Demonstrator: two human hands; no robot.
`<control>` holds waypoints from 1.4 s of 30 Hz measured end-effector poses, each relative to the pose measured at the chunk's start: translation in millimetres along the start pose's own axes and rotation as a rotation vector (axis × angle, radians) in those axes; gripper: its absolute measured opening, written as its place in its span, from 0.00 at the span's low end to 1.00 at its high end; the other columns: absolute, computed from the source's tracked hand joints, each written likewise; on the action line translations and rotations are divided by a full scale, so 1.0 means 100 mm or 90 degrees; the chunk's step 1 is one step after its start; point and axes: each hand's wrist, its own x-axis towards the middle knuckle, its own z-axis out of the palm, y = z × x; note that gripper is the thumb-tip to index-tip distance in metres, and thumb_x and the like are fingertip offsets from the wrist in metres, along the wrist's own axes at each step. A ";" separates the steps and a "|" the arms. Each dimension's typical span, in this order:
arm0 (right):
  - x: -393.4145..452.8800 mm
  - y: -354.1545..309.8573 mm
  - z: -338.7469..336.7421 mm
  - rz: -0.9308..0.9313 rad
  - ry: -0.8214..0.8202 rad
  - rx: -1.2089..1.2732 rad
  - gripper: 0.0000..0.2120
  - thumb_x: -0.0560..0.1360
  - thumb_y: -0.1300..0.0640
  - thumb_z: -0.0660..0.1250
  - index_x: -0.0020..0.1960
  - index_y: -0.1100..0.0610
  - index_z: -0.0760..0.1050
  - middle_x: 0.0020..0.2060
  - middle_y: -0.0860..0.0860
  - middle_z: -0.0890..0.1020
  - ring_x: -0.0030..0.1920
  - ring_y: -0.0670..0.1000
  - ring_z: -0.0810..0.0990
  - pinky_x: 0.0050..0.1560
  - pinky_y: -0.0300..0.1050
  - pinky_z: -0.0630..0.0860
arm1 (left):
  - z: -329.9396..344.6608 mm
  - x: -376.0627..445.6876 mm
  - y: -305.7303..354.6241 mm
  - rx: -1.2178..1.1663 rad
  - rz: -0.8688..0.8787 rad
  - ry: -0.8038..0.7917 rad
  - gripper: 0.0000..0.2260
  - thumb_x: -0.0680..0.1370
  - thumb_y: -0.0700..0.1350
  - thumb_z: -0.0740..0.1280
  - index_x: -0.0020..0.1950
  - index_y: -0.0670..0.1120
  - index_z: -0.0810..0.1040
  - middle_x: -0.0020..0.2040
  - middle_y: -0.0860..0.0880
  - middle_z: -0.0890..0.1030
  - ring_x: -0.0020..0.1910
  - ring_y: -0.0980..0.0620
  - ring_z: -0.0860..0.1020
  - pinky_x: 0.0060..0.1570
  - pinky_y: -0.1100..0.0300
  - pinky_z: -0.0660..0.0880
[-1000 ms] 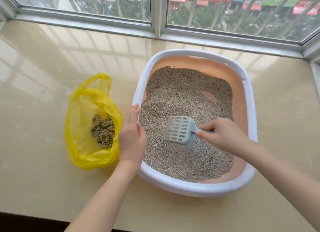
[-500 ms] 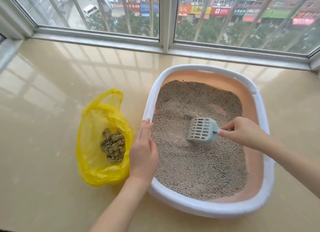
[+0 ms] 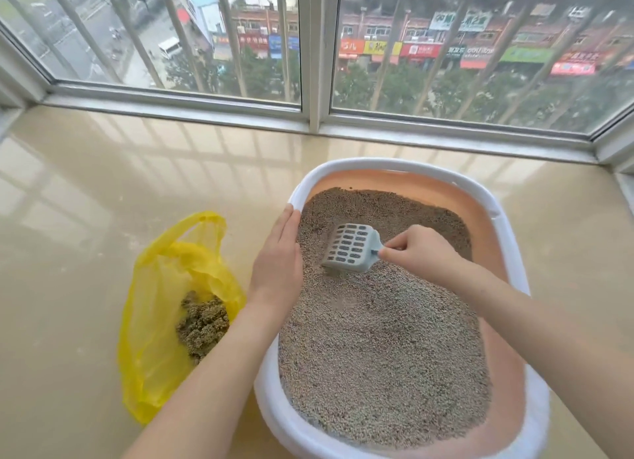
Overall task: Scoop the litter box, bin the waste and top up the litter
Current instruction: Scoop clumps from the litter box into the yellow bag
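Note:
A white-rimmed litter box (image 3: 504, 225) with a peach inner wall stands on the beige floor, filled with grey litter (image 3: 380, 352). My right hand (image 3: 418, 252) grips the handle of a pale blue slotted scoop (image 3: 350, 249), whose front edge digs into the litter near the box's left side. My left hand (image 3: 278, 259) rests flat with straight fingers on the box's left rim. To the left of the box lies an open yellow plastic bag (image 3: 161, 287) holding a clump of dark scooped waste (image 3: 202, 324).
A window with metal bars (image 3: 315, 47) runs along the far side, its sill frame (image 3: 308, 122) just behind the box. A wall corner stands at the far right (image 3: 621, 163). Glossy beige floor (image 3: 85, 218) spreads to the left.
The scoop has moved from the middle of the litter towards the box's left side and tilted its front edge down. My left hand stays on the rim. The camera has shifted its view upward.

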 end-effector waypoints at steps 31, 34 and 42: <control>-0.77 -0.44 0.84 0.260 0.110 0.480 0.09 0.80 0.56 0.59 0.49 0.61 0.74 0.33 0.52 0.74 0.29 0.46 0.67 0.28 0.36 0.64 | 0.02 0.01 -0.03 -0.040 0.003 0.019 0.22 0.78 0.33 0.59 0.73 0.40 0.66 0.74 0.47 0.65 0.72 0.52 0.64 0.62 0.81 0.48; -0.09 -0.38 0.70 0.280 0.223 0.475 0.11 0.81 0.56 0.58 0.47 0.62 0.74 0.37 0.54 0.75 0.33 0.50 0.68 0.32 0.42 0.65 | 0.02 0.00 -0.03 -0.042 0.007 0.020 0.22 0.78 0.33 0.58 0.73 0.40 0.66 0.74 0.47 0.64 0.73 0.52 0.63 0.62 0.81 0.47; -0.85 -0.29 1.15 0.336 0.151 0.477 0.10 0.81 0.54 0.58 0.49 0.60 0.73 0.36 0.53 0.75 0.30 0.47 0.68 0.29 0.39 0.65 | 0.04 0.01 -0.06 -0.047 0.014 0.023 0.21 0.79 0.34 0.58 0.73 0.39 0.65 0.74 0.46 0.64 0.73 0.51 0.62 0.64 0.81 0.47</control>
